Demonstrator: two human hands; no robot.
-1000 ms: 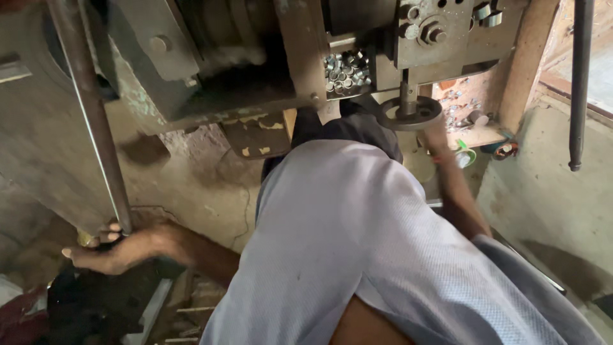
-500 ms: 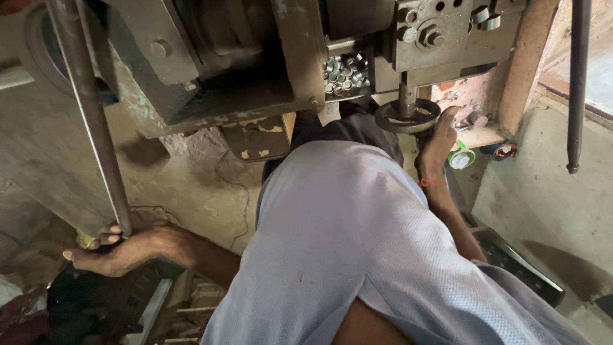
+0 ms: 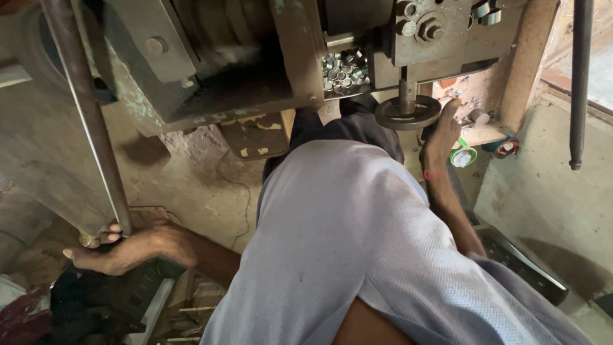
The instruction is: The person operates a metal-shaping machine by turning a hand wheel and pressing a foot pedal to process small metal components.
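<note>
far left, my left hand [image 3: 124, 248] is low down at the foot of a long slanted metal lever [image 3: 86, 121], fingers curled round its bottom end so it's gripping the bar. the lever runs up and out of the top edge of the view. below that hand there's dark clutter and a pale strip on the floor (too murky to make out properly).

moving toward the middle, the heavy grey machine body [image 3: 211, 57] fills the top, and under it sits a cracked, stained concrete floor [image 3: 191, 185]. my pale shirt [image 3: 345, 243] covers most of the centre and lower view.

just right of centre, a small tray of shiny metal cylinders [image 3: 341, 67] sits in the machine. beside it a vertical spindle ends in a round dark disc [image 3: 407, 112]. my right hand [image 3: 442, 137] is up beside that disc, fingertips at its right rim; i can't tell whether it's gripping anything. near it lies a green and white roll [image 3: 463, 156] on a small ledge. far right, a dark rod [image 3: 580, 83] hangs upright.
</note>
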